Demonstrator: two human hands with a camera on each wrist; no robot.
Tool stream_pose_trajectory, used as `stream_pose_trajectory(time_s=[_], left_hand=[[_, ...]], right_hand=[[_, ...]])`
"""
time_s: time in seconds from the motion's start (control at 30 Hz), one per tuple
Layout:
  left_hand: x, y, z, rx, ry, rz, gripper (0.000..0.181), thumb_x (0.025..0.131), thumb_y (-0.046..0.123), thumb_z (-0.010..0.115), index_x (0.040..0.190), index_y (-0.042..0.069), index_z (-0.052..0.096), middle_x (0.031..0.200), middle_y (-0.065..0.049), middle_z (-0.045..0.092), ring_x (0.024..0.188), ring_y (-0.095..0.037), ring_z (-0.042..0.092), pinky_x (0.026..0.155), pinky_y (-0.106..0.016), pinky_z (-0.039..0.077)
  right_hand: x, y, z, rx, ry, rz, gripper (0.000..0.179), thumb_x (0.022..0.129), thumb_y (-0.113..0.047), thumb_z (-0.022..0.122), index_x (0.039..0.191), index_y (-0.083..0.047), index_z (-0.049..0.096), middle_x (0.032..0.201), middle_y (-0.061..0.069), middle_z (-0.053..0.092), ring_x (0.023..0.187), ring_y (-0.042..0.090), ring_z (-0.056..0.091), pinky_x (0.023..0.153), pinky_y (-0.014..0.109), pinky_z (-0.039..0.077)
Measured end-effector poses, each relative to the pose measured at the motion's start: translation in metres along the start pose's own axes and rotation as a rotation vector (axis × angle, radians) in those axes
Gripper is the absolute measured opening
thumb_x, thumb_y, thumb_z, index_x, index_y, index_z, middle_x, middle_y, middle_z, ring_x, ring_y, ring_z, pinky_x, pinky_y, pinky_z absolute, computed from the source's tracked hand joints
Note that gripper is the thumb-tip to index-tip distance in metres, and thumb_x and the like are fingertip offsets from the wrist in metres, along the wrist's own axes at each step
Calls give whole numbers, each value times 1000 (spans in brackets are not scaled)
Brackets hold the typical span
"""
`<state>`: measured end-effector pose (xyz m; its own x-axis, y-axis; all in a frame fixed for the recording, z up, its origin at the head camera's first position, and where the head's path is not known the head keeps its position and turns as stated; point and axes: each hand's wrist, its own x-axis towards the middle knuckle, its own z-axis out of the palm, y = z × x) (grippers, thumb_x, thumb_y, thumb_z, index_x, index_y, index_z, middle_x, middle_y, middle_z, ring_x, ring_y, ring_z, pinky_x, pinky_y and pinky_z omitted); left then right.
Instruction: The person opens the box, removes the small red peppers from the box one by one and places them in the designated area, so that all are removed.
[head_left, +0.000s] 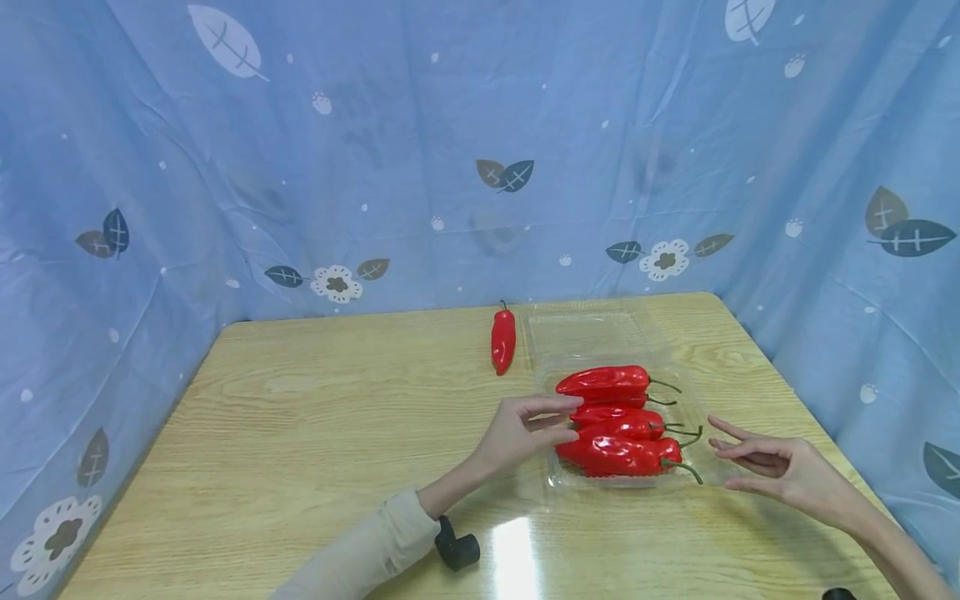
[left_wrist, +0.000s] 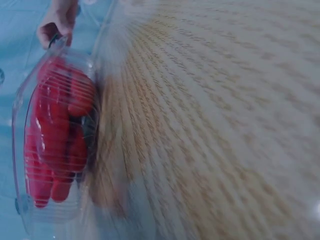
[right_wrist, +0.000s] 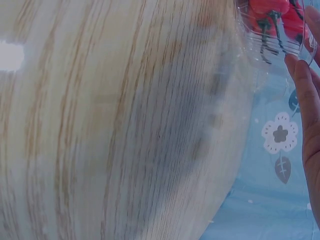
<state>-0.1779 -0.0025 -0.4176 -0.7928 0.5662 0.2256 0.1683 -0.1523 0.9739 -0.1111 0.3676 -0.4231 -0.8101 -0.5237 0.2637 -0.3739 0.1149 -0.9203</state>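
Observation:
Several red chili peppers [head_left: 618, 456] with green stems lie side by side in a clear plastic clamshell box [head_left: 551, 479]. My left hand [head_left: 517, 433] reaches over the box's left side, its thumb and fingers apart at the peppers' tips. Whether it touches them, I cannot tell. At the box's right side is my right hand [head_left: 787, 475], fingers extended and thumb apart beside the stems. In the right wrist view its fingers [right_wrist: 306, 90] are by the clear box edge; contact is unclear. The left wrist view shows the peppers [left_wrist: 52, 125] through the ribbed box wall, without clearly showing my left hand.
One more red chili pepper [head_left: 503, 340] lies on the wooden table [head_left: 322, 433], left of the box's opened lid [head_left: 588, 333]. A blue leaf-patterned curtain [head_left: 450, 125] hangs around the table. A black device [head_left: 457, 546] is at my left wrist.

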Motion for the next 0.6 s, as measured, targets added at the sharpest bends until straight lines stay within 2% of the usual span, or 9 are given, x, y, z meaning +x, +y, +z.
stream_pose_trajectory(time_s=[0.13, 0.27, 0.4, 0.6], left_hand=[[7, 1, 5, 42, -51, 12, 42, 82, -6, 71, 123, -3, 62, 124, -23, 60, 116, -41, 55, 97, -52, 43], [15, 1, 9, 108, -117, 24, 41, 82, 0, 73, 122, 2, 65, 122, -15, 64, 113, -21, 61, 95, -41, 48], [24, -2, 15, 169, -204, 52, 40, 83, 3, 73, 122, 4, 65, 119, -10, 67, 112, -5, 58, 89, -31, 52], [36, -7, 24, 229, -291, 58, 43, 84, 6, 74, 126, 8, 64, 120, 0, 67, 116, 0, 52, 87, -23, 51]], right_hand=[[0, 0, -1, -18, 5, -3, 33, 78, 21, 63, 110, 20, 58, 146, -5, 45, 118, 10, 56, 84, 27, 52], [0, 0, -1, -10, 4, -13, 33, 77, 22, 63, 110, 21, 58, 146, -5, 45, 118, 10, 56, 84, 27, 52], [0, -1, 0, -16, 4, -18, 33, 77, 22, 63, 110, 21, 58, 146, -4, 45, 119, 10, 56, 84, 27, 51], [1, 0, 0, -6, -1, -24, 34, 77, 22, 63, 110, 19, 58, 146, -4, 45, 118, 11, 56, 84, 27, 51]])
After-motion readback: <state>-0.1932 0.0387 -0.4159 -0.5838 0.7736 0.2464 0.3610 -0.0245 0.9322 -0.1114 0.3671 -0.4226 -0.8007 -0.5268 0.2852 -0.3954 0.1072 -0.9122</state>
